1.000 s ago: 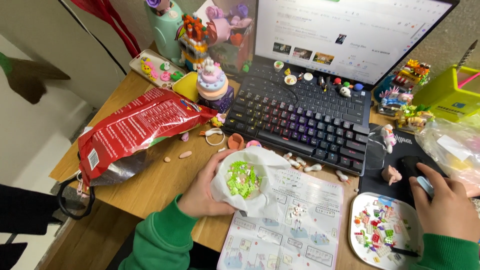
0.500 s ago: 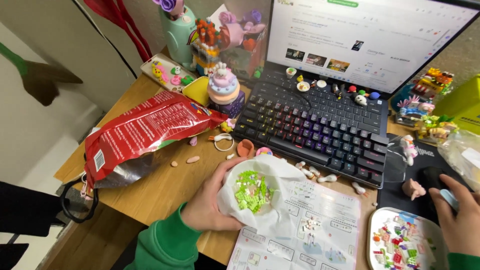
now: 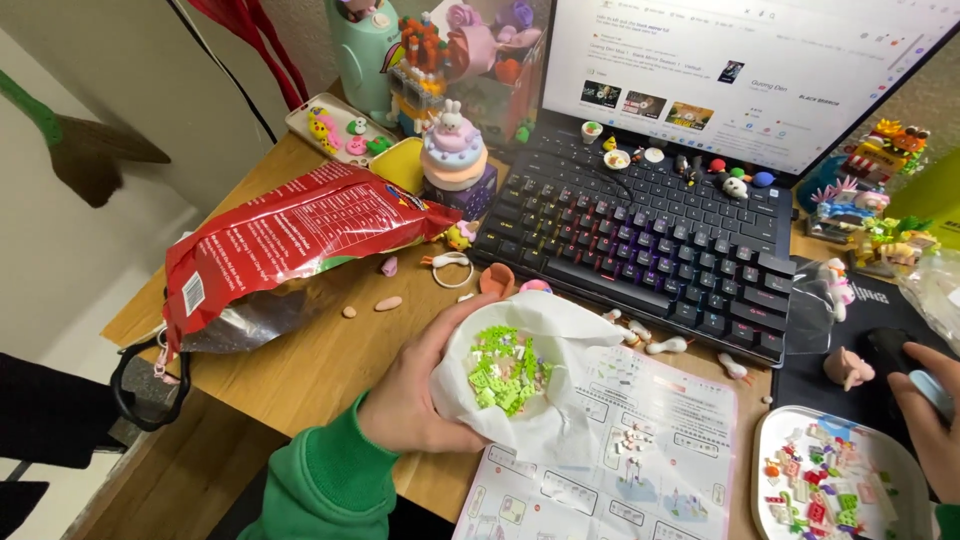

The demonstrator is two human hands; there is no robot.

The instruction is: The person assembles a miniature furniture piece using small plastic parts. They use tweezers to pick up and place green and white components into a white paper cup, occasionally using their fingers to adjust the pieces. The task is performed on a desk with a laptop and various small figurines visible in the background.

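Bricks, tiny and bright green plastic (image 3: 505, 368), sit heaped in a crumpled white paper wrapper (image 3: 520, 395) that the left hand (image 3: 420, 385) cups from beneath, fingers curled up around its near side and thumb along the rim. The bundle hangs just above the near edge of the wooden desk (image 3: 300, 370), partly over a printed fold-out instruction sheet (image 3: 640, 460). From where I stand, the thing to get right is keeping that palm level and the paper's edges pulled up like a bowl; the pieces are loose and light, and I'd judge any tilt toward the open far lip would spill them among the stray bits already scattered before the black backlit keyboard (image 3: 650, 240). Picking one out would go best with the wrapper lowered onto the sheet first.

The right hand (image 3: 930, 415) rests at the far right over a dark computer mouse (image 3: 895, 350) on a black mat, fingers loosely bent over it; how firmly it grips I cannot tell, as half of it is out of view. Beside it lies a white oval tray of mixed coloured bricks (image 3: 830, 490). A red crinkled snack bag (image 3: 290, 245) lies open to the left.

Against the view half a second earlier, the wrapper has barely shifted in the left hand, while the camera has swung slightly, bringing the right hand closer to the mouse.
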